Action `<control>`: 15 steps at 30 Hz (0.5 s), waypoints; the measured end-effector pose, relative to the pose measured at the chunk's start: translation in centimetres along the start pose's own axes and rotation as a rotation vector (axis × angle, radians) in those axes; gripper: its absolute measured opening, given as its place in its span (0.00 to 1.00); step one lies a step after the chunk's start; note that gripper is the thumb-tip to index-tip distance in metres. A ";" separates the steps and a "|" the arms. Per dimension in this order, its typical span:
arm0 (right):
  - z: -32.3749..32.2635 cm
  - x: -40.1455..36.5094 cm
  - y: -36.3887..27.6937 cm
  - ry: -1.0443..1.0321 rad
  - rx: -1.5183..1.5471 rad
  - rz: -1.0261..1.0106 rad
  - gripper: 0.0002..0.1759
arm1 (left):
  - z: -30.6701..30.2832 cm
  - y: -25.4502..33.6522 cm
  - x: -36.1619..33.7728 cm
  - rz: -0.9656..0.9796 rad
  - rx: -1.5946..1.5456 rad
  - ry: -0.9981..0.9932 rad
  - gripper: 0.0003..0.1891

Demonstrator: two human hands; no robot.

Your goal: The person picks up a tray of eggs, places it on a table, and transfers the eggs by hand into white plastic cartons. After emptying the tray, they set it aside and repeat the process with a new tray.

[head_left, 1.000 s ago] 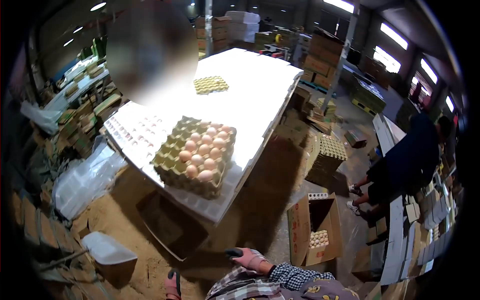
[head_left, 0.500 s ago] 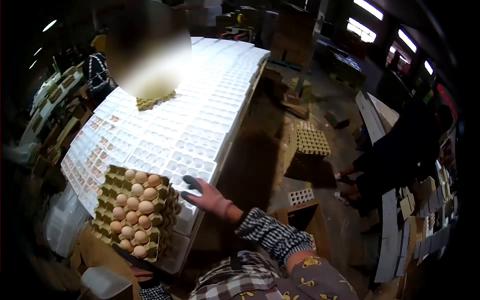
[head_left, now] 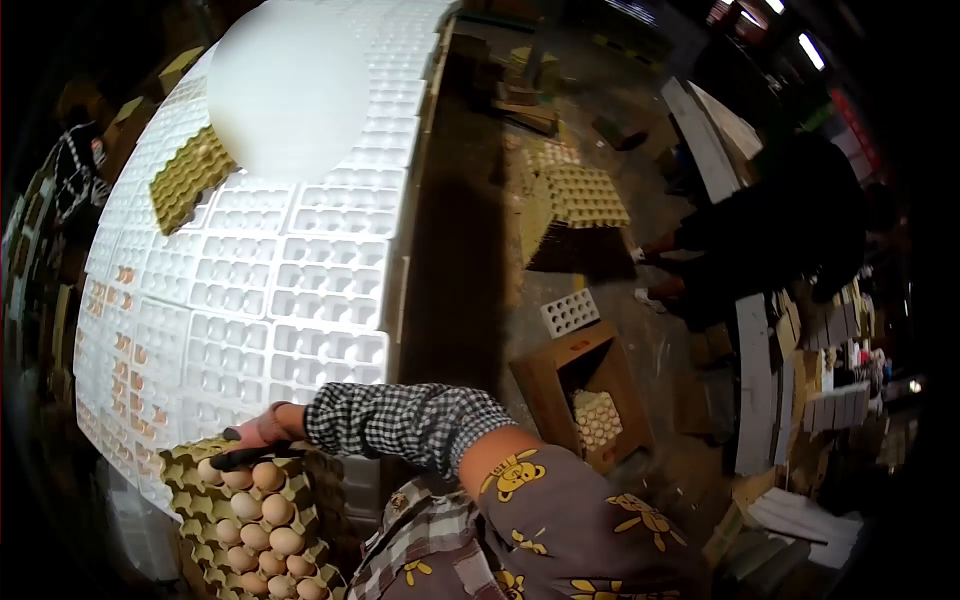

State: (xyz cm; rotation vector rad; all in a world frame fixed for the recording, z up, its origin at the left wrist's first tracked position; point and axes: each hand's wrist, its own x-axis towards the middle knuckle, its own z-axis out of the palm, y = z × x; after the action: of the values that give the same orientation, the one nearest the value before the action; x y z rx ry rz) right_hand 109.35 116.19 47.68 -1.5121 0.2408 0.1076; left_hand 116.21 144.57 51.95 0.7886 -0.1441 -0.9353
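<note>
Eggs (head_left: 262, 508) are sitting loose in stacked pulp trays (head_left: 190, 470) by the near corner, fragile and heavy on soft card, likely needing support under opposite edges. Right hand (head_left: 262, 432) is lying on their far rim, fingers (head_left: 250, 458) flat (pinching or not, I cannot tell; left hand unseen), and white foam trays (head_left: 300, 250) beyond are offering room, dropping off rightward.

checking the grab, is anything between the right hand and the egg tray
Nothing visible: the right hand rests on the far edge of the egg tray, fingers laid across its top row of eggs.
</note>
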 end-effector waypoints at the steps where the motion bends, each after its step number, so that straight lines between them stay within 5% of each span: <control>1: 0.0 -1.7 -0.6 -0.054 0.102 -0.018 0.43 | 0.2 0.5 0.0 0.019 0.000 0.015 0.25; 4: 1.5 -1.7 -0.5 0.092 0.186 -0.014 0.55 | 1.5 1.6 -1.9 0.160 -0.016 0.079 0.25; 8: 1.6 -1.5 2.3 0.095 0.023 -0.143 0.39 | 4.0 2.0 -5.2 0.315 -0.032 0.178 0.25; 15: -6.5 -4.0 -2.5 -0.043 0.392 -0.285 0.33 | 13.1 0.0 -3.8 0.464 -0.018 0.231 0.24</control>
State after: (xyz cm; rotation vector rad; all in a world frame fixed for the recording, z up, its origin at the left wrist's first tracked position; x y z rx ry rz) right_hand 105.48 109.84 50.78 -1.1383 0.0073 -0.1283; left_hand 108.22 140.31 62.13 0.7964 -0.1101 -0.4034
